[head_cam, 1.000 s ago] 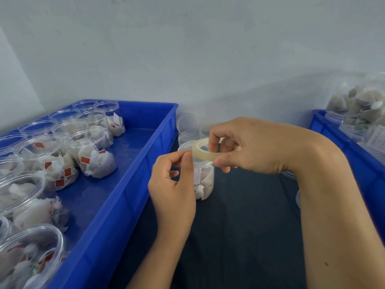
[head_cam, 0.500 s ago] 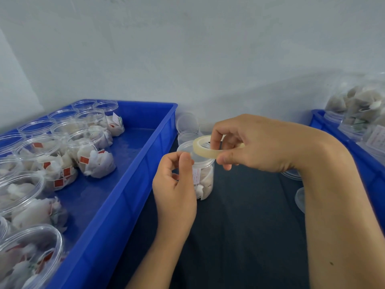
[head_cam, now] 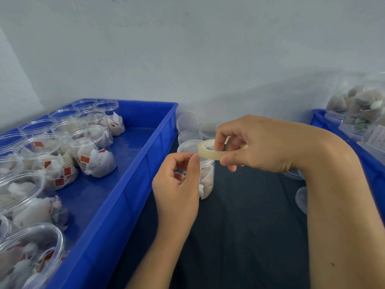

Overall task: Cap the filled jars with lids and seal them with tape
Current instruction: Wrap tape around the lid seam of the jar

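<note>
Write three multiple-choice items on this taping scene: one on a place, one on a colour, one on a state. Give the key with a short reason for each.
1. Where does the capped clear plastic jar being worked on stand?
A. in the left tray
B. on the dark table surface beside the tray
C. on a shelf

2. What colour is the large plastic tray holding the open clear jars of white sachets?
A. blue
B. green
C. grey

3. How is the pale translucent roll of tape held?
A. lying loose on the table
B. the left hand holds it alone
C. the right hand grips it above the jar

Key:
1 B, the jar sits on the dark surface outside the tray wall.
2 A, the tray walls and floor are blue.
3 C, the right hand's fingers curl round the roll while the left hand pinches at its edge.
</note>
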Available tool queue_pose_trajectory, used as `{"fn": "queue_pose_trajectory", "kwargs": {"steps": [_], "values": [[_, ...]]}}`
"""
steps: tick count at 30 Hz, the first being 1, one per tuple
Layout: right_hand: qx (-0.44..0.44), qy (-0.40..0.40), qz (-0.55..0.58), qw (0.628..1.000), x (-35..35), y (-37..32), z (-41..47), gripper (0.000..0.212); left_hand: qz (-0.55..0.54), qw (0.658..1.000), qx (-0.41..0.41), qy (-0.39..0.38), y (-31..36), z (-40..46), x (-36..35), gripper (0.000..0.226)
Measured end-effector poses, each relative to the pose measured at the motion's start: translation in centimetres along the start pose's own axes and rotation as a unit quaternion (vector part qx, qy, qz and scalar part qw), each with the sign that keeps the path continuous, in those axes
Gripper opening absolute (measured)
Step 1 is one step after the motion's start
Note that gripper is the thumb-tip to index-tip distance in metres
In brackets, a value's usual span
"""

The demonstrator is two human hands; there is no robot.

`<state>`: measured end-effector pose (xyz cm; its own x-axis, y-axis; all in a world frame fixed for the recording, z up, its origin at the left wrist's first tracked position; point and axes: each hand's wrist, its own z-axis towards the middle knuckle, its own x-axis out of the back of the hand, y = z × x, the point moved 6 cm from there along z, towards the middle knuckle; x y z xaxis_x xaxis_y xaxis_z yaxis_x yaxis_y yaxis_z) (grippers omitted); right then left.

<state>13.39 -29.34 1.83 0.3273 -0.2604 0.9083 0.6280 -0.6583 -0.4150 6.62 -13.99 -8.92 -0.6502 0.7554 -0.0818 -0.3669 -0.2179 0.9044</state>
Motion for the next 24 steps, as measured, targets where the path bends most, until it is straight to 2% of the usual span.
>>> {"fn": "queue_pose_trajectory", "kwargs": {"steps": [12, 20, 24], "values": [[-0.086, 0.047, -0.035, 0.995, 0.5, 2.3, 0.1, 0.008, 0.009, 1.000, 0.017, -0.020, 0.0, -0.5, -0.3, 0.019], [-0.143, 0.077, -0.060, 0.985, -0.3, 3.7, 1.1, 0.013, 0.086, 0.995, -0.021, -0.038, 0.2, -1.2, -0.6, 0.017], [-0.141, 0.079, -0.072, 0.984, -1.0, 3.4, 2.0, 0.014, 0.082, 0.996, 0.006, -0.027, -0.4, -1.4, -0.5, 0.019]]}}
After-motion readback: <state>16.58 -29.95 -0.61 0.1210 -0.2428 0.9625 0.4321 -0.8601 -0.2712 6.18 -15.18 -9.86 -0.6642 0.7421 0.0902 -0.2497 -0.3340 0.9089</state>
